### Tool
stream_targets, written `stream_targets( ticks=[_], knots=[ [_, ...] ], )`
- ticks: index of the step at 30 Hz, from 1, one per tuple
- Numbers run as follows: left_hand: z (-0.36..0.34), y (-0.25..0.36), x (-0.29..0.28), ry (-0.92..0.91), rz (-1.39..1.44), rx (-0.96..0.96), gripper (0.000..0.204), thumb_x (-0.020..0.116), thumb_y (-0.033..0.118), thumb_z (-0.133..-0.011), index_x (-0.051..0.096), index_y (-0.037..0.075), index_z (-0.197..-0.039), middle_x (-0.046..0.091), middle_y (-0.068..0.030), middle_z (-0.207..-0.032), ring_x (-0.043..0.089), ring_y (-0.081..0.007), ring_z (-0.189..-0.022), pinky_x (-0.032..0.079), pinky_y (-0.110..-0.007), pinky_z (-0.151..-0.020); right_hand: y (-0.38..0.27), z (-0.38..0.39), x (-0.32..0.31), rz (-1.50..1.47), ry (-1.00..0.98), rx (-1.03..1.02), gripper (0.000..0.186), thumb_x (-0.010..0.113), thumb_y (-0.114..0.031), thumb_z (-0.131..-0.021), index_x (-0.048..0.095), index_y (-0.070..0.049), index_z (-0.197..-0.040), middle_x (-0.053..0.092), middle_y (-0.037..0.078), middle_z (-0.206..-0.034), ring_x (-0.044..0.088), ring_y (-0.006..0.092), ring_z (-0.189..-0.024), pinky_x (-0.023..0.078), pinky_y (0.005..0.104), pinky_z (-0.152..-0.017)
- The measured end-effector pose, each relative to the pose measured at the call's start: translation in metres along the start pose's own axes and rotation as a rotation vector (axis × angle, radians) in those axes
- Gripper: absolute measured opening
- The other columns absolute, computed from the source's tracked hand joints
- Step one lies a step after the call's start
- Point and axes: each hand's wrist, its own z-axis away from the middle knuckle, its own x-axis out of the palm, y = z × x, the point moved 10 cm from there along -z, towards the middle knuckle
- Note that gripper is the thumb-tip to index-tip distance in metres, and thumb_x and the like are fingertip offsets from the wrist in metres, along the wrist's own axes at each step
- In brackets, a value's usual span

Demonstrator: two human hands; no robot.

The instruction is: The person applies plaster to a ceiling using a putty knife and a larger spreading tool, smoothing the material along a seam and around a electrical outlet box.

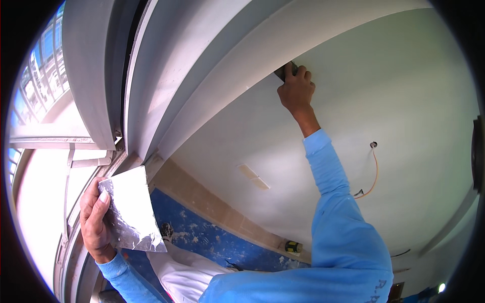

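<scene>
Here, the left hand (96, 217), at the lower left of the frame, is closed around the side of one metal plate (120, 230), its thumb lying on the front face. One mass of white paste (132, 189) covers the upper and right part of that plate, with smears reaching toward its lower edge. The right hand (297, 91), high and right of centre, grips one dark tool (279, 74), mostly hidden by the fingers, at the edge where the pale wall (338, 96) meets a curved light band (227, 81). Whether the tool touches the wall cannot be told.

Both arms wear blue sleeves (331, 171); a line of dark lettering (382, 290) marks the blue cloth at the lower right.

Farther out, the wall carries one tan patch (253, 177) at mid-frame and, to the right, one round hole (374, 145) with one orange cable (377, 174) curving down from it. Below, one small yellow-and-black object (293, 247) sits near the wall's foot, any label too small to read. The blue floor (197, 230) is spotted with white. One window frame (55, 135) fills the left side, with railings (43, 65) beyond it.
</scene>
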Motion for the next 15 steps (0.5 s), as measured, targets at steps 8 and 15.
stream_targets(
  ticks=[8,15],
  knots=[
    [0.003,0.007,0.001,0.053,-0.106,0.021,0.047,0.064,0.023,-0.084,0.055,-0.007,-0.118,0.060,-0.0076,-0.099,0.053,-0.0159,-0.094,0.036,-0.026,-0.091,-0.035,0.022,0.039,0.023,-0.130,-0.072,0.074,0.071,-0.015,-0.072,0.041,-0.004,-0.138,0.043,0.023,-0.124,0.048,0.0377,-0.110,0.047,0.0498,-0.082],
    [0.000,0.015,0.017,-0.061,-0.075,0.011,0.038,0.059,0.025,-0.087,0.054,-0.004,-0.110,0.057,-0.0057,-0.092,0.051,-0.0128,-0.087,0.036,-0.024,-0.084,-0.063,0.036,0.069,0.016,-0.174,-0.157,0.074,0.071,-0.017,-0.073,0.040,0.001,-0.138,0.043,0.027,-0.129,0.047,0.0390,-0.118,0.049,0.0503,-0.083]
  ],
)
